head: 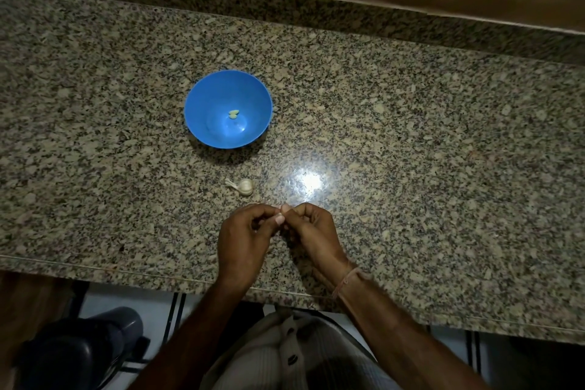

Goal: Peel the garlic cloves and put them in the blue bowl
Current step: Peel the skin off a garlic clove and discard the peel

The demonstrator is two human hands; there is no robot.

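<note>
A blue bowl (202,123) stands on the granite counter, with two small peeled garlic cloves (233,114) lying inside it. A garlic bulb (245,186) with a short stalk lies on the counter just in front of the bowl. Nearer the counter's front edge, my left hand (245,239) and my right hand (311,231) meet with curled fingers. Their thumbs and fingertips pinch something small between them, probably a garlic clove, which the fingers almost fully hide.
The speckled granite counter (411,142) runs wide to both sides, with a raised granite back ledge (285,3) below a wooden wall. A bright light reflection shines right of the bulb. A dark object (79,348) sits on the floor at lower left.
</note>
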